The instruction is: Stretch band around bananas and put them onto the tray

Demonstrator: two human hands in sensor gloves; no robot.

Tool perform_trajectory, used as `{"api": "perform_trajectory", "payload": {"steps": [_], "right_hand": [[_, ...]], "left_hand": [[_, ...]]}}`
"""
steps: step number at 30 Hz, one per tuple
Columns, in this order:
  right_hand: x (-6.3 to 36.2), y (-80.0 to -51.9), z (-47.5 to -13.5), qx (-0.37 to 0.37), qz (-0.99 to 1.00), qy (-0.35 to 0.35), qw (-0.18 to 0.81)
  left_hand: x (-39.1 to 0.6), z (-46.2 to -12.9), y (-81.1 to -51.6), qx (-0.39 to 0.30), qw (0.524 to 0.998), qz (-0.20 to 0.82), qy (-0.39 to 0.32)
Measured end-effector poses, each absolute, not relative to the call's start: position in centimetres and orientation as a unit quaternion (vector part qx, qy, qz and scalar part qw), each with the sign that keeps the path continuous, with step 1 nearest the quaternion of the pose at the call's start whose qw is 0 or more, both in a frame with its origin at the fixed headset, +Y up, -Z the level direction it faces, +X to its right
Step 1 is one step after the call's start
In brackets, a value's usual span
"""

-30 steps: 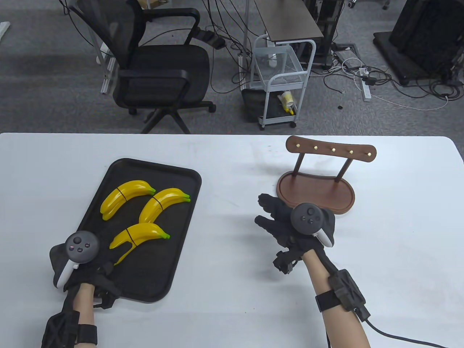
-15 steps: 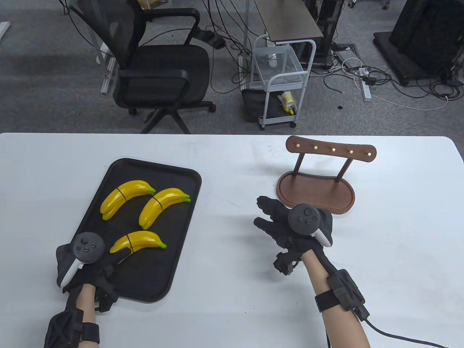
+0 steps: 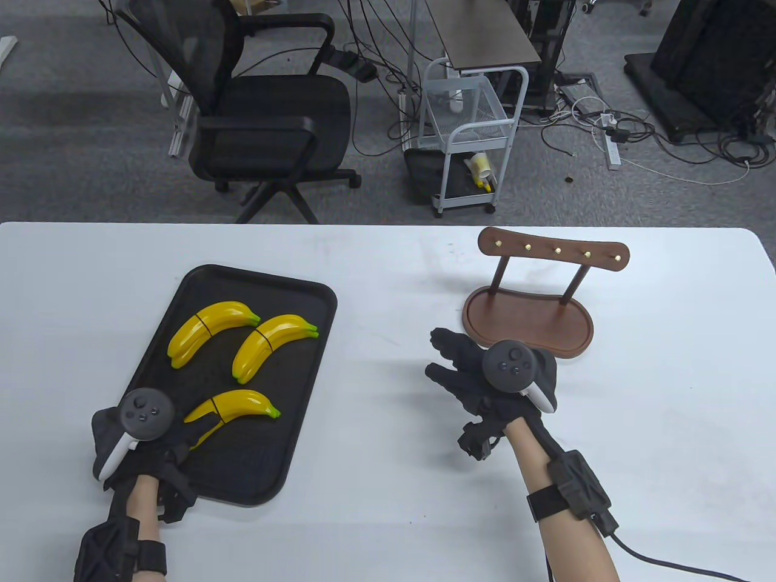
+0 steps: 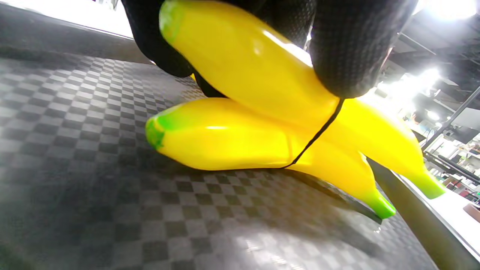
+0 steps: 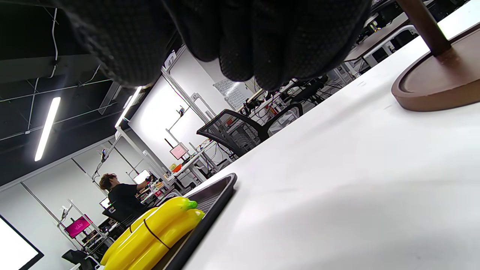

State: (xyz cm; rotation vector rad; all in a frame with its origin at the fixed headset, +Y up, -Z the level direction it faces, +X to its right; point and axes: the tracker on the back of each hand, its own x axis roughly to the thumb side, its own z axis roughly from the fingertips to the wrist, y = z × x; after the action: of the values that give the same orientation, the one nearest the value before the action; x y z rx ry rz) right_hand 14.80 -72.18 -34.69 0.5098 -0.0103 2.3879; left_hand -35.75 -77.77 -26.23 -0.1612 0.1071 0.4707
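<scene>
A black tray (image 3: 267, 461) lies on the left of the white table with three pairs of yellow bananas on it. The far-left pair (image 3: 209, 324) and the middle pair (image 3: 270, 345) each carry a thin black band. My left hand (image 3: 176, 451) grips the near pair (image 3: 239, 405) at its near end, where the two bananas splay apart. In the left wrist view my fingers (image 4: 348, 48) curl over the upper banana (image 4: 243, 75) and a black band (image 4: 318, 135) runs round both. My right hand (image 3: 461, 370) rests on the table with relaxed fingers and holds nothing.
A brown wooden stand (image 3: 527, 321) with a pegged top bar stands just beyond my right hand. Bare table lies between tray and stand. An office chair (image 3: 260, 121) and a white cart (image 3: 473, 133) are behind the table. A person (image 5: 123, 198) is far off.
The near banana pair has shifted slightly toward the tray's near edge with my left hand. Its two bananas closed together, then splayed again at the near end. The right hand barely moved.
</scene>
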Motion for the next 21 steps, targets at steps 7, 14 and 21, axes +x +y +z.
{"api": "perform_trajectory", "payload": {"steps": [7, 14, 21], "right_hand": [[14.8, -72.2, -34.7, 0.197, 0.922, 0.000, 0.334], [15.1, -71.1, -34.5, 0.200, 0.923, -0.016, 0.328], [15.4, -70.6, -34.5, 0.199, 0.926, -0.024, 0.321]], "left_hand": [[-35.2, -26.3, -76.2, -0.046, 0.967, 0.249, 0.036], [-34.3, -26.6, -74.0, -0.010, 0.963, 0.267, 0.019], [-32.2, -27.4, -70.6, 0.026, 0.965, 0.262, -0.011]]}}
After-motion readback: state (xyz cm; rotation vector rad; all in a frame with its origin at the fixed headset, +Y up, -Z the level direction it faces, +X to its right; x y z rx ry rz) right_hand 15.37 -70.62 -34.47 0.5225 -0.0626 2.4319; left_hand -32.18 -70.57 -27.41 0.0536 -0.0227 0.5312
